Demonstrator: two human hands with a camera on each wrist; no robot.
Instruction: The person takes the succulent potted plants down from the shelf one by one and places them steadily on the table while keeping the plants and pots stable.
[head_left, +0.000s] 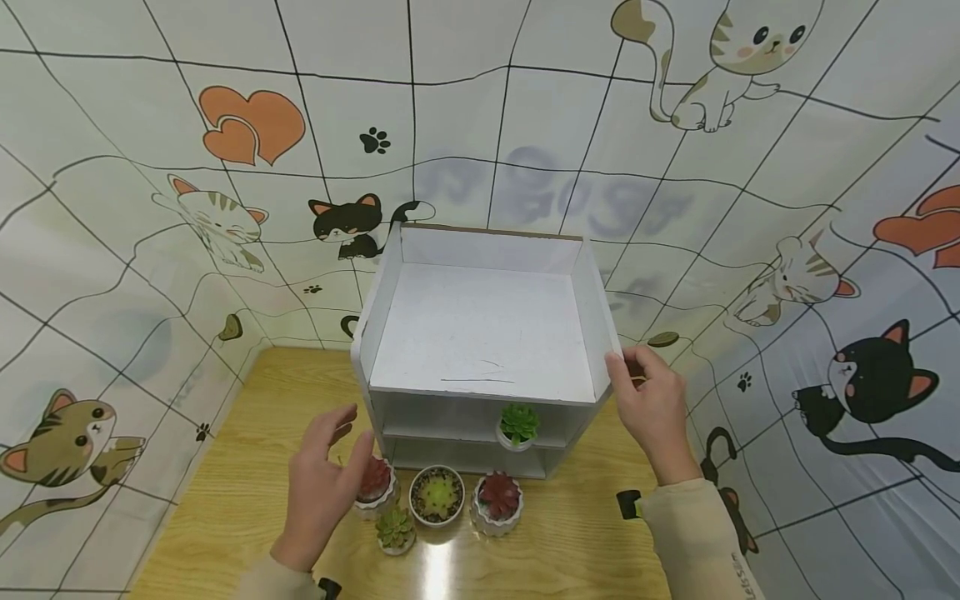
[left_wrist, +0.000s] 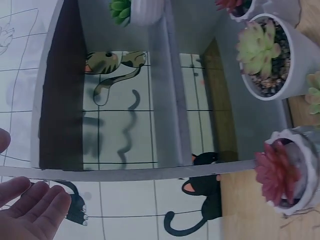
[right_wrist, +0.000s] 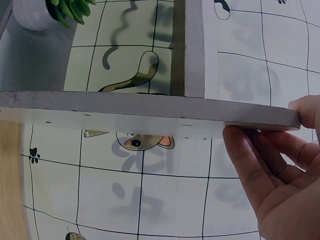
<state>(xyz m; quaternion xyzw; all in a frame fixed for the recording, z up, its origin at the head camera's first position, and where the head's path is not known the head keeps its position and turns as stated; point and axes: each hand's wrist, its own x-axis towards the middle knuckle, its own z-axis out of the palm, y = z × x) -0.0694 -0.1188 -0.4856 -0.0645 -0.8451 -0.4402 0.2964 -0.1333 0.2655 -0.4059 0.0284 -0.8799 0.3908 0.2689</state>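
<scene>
A white open-fronted shelf (head_left: 480, 329) stands on the table, with raised side panels around its top. My right hand (head_left: 651, 400) pinches the front edge of its right side panel (right_wrist: 150, 107), thumb on one face and fingers on the other. My left hand (head_left: 324, 483) hovers by the shelf's left side, fingers loosely spread and holding nothing. In the right wrist view and the head view, a potted green succulent (head_left: 519, 423) sits on the middle level. In front of the shelf stand a yellow-green succulent (head_left: 437, 493), two red succulents (head_left: 498, 497) and a small green one (head_left: 395, 528).
The wooden table (head_left: 585, 542) extends to both sides of the shelf. A white cloth with cat drawings (head_left: 465, 117) hangs behind and around it. The left red succulent (head_left: 377, 479) is partly covered by my left hand in the head view.
</scene>
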